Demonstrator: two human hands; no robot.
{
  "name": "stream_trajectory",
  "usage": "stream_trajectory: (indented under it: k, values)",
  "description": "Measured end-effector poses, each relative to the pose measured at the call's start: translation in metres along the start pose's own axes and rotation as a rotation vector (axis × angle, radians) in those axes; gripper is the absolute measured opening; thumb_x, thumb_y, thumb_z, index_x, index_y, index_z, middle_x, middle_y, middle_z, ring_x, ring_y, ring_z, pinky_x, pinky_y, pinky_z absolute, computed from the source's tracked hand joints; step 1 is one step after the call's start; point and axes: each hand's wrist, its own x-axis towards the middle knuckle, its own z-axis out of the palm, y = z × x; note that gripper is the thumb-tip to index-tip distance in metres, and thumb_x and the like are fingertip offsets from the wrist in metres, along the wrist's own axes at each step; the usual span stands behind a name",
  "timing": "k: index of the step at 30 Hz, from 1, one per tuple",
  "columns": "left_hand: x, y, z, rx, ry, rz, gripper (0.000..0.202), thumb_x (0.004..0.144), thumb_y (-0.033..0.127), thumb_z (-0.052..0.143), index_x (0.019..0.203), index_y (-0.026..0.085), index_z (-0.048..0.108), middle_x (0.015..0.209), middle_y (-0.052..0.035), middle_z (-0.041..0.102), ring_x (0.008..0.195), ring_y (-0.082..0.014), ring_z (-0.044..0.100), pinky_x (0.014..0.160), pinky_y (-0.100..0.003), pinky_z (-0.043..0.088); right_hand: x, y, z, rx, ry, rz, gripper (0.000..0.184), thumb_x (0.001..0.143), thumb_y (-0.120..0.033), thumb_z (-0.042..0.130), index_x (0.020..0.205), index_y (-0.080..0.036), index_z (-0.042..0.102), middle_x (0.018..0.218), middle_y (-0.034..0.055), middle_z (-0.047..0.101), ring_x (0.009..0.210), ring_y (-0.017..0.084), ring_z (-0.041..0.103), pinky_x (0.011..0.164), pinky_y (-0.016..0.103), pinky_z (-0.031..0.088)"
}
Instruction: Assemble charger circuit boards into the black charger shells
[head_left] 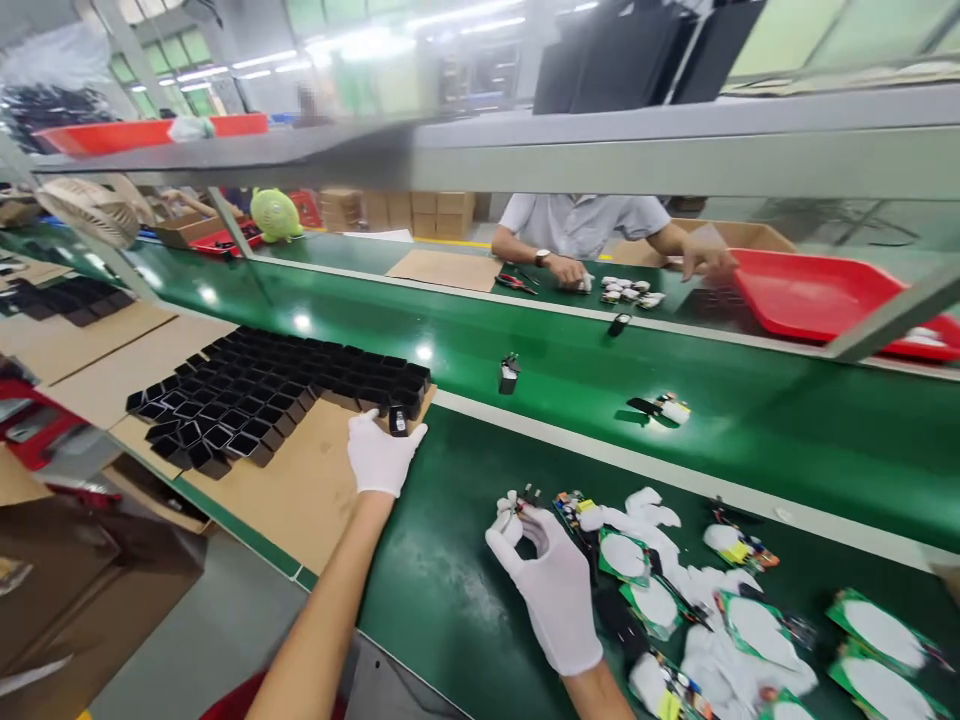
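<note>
My left hand (381, 450), in a white glove, reaches to the edge of a cardboard sheet (300, 490) and pinches a small black plastic housing (398, 421) beside a block of several black housings (277, 390). My right hand (547, 580), also gloved, rests on the green bench and pinches a small circuit board part with wires (521, 503). Just right of it lie several green circuit boards with white pads (720, 620).
A green conveyor belt (787, 440) runs across, carrying a black housing (508, 375) and other small parts (664, 408). Across it a person in a white shirt (581, 222) works beside a red tray (817, 295). A grey shelf (600, 150) spans overhead. Fans stand at the left.
</note>
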Motion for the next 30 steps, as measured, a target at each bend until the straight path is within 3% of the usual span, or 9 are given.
stream_trajectory:
  k: [2, 5, 9, 12, 14, 19, 26, 30]
  values:
    - [-0.003, 0.003, 0.002, -0.006, -0.022, -0.039, 0.042, 0.072, 0.044, 0.086, 0.097, 0.018, 0.066, 0.105, -0.0132, 0.072, 0.106, -0.035, 0.075, 0.099, -0.05, 0.059, -0.001, 0.003, 0.0, -0.018, -0.027, -0.005, 0.042, 0.073, -0.044, 0.087, 0.104, -0.021, 0.07, 0.114, 0.0157, 0.082, 0.102, 0.035, 0.078, 0.107, 0.065, 0.055]
    - [-0.026, 0.005, -0.016, -0.067, -0.044, -0.03, 0.024, 0.078, 0.033, 0.079, 0.085, 0.024, 0.058, 0.093, -0.0072, 0.076, 0.099, -0.0307, 0.078, 0.095, -0.045, 0.061, -0.004, 0.003, -0.003, -0.026, -0.041, 0.006, 0.04, 0.075, -0.042, 0.086, 0.105, -0.022, 0.069, 0.116, 0.0144, 0.081, 0.106, 0.034, 0.078, 0.108, 0.064, 0.055]
    - [-0.078, 0.012, -0.056, -0.214, -0.004, 0.134, 0.031, 0.082, 0.025, 0.075, 0.089, 0.028, 0.044, 0.126, -0.0071, 0.078, 0.119, -0.0227, 0.076, 0.102, -0.036, 0.06, -0.006, -0.005, -0.003, 0.096, -0.034, 0.053, 0.042, 0.071, -0.037, 0.09, 0.104, -0.023, 0.068, 0.116, 0.014, 0.081, 0.107, 0.033, 0.078, 0.107, 0.061, 0.057]
    - [-0.11, 0.024, -0.08, -0.431, 0.065, 0.351, 0.041, 0.08, 0.015, 0.073, 0.093, 0.029, 0.037, 0.118, -0.0086, 0.081, 0.112, -0.0228, 0.08, 0.091, -0.036, 0.063, -0.007, -0.014, 0.001, 0.176, -0.015, 0.089, 0.044, 0.067, -0.037, 0.094, 0.1, -0.023, 0.068, 0.112, 0.0138, 0.082, 0.105, 0.034, 0.078, 0.102, 0.057, 0.06]
    - [-0.122, 0.035, -0.09, -0.493, 0.041, 0.389, 0.044, 0.079, 0.011, 0.072, 0.092, 0.029, 0.034, 0.109, -0.0071, 0.081, 0.103, -0.0225, 0.081, 0.083, -0.035, 0.063, -0.008, -0.02, 0.003, 0.218, -0.016, 0.092, 0.046, 0.065, -0.038, 0.095, 0.101, -0.023, 0.069, 0.111, 0.0131, 0.082, 0.103, 0.033, 0.079, 0.096, 0.052, 0.063]
    - [-0.134, 0.05, -0.101, -0.533, 0.03, 0.358, 0.044, 0.08, 0.012, 0.075, 0.091, 0.028, 0.035, 0.103, -0.0056, 0.077, 0.094, -0.0219, 0.08, 0.079, -0.035, 0.063, -0.01, -0.024, 0.0, 0.224, -0.052, 0.011, 0.045, 0.069, -0.034, 0.092, 0.108, -0.024, 0.072, 0.108, 0.0102, 0.082, 0.098, 0.028, 0.08, 0.086, 0.041, 0.066]
    - [-0.145, 0.049, -0.103, -0.532, -0.065, 0.373, 0.058, 0.077, 0.025, 0.092, 0.093, 0.03, 0.037, 0.111, -0.0085, 0.074, 0.1, -0.027, 0.078, 0.08, -0.041, 0.062, -0.005, -0.014, -0.012, 0.124, 0.078, 0.001, 0.045, 0.065, -0.04, 0.093, 0.103, -0.024, 0.077, 0.11, 0.0133, 0.083, 0.105, 0.037, 0.08, 0.102, 0.058, 0.061]
    - [-0.144, 0.043, -0.104, -0.789, -0.24, 0.265, 0.051, 0.081, 0.022, 0.09, 0.096, 0.03, 0.041, 0.118, -0.0103, 0.075, 0.111, -0.0291, 0.076, 0.088, -0.046, 0.062, -0.004, -0.011, -0.012, 0.146, 0.05, -0.009, 0.046, 0.066, -0.043, 0.094, 0.104, -0.024, 0.075, 0.113, 0.0145, 0.083, 0.107, 0.039, 0.079, 0.104, 0.063, 0.059]
